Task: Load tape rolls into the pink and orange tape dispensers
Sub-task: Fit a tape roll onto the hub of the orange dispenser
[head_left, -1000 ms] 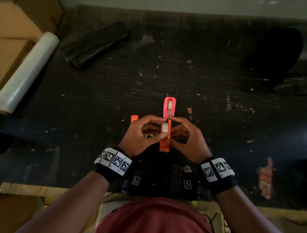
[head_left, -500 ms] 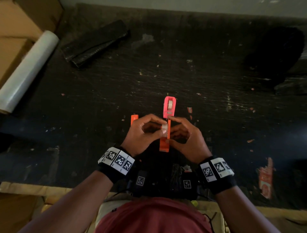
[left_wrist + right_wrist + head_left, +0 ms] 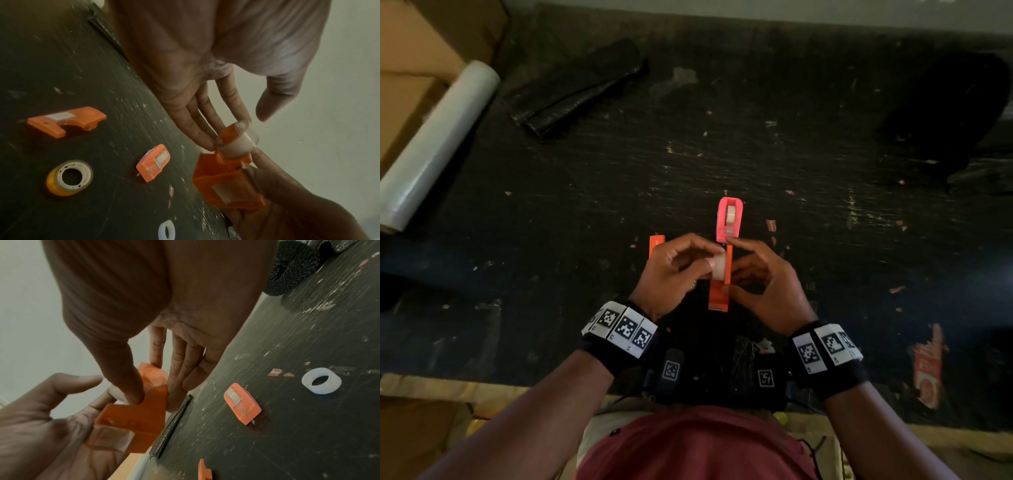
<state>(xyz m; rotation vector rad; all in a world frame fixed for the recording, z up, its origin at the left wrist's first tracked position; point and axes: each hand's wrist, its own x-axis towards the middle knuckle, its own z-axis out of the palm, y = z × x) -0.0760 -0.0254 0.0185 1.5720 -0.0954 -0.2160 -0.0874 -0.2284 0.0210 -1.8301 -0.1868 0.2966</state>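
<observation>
Head view: both hands raised just above the dark worktop (image 3: 825, 154), close to the body. Left hand (image 3: 671, 270) pinching a small pale tape roll (image 3: 719, 266) between thumb and fingertips, pressed against the orange dispenser (image 3: 719, 287). Right hand (image 3: 767, 284) curled round the dispenser body from the other side, holding it steady — probably so the roll can be pushed home against a fixed part. Pink dispenser (image 3: 729, 221) standing just beyond the hands, a roll visible in its well, so apparently loaded. Loose orange piece (image 3: 656, 244) lying left of the hands. Off to the far left, a roll of clear film (image 3: 438, 144) beside a folded black sheet (image 3: 575, 92).

Left wrist view: fingers (image 3: 202, 120) extended, tips closed on the tape roll (image 3: 236, 146) at the open top of the orange dispenser (image 3: 226, 186). Roll not yet seated, by the look of it. On the worktop below: an orange cover part (image 3: 65, 121), a yellow tape roll (image 3: 68, 177), a white ring (image 3: 167, 229).

Right wrist view: thumb and fingers (image 3: 180, 358) clamped on opposite faces of the orange dispenser (image 3: 139, 415) — a brace against the insertion push. Second white ring (image 3: 320, 380) lying on the worktop well apart.
</observation>
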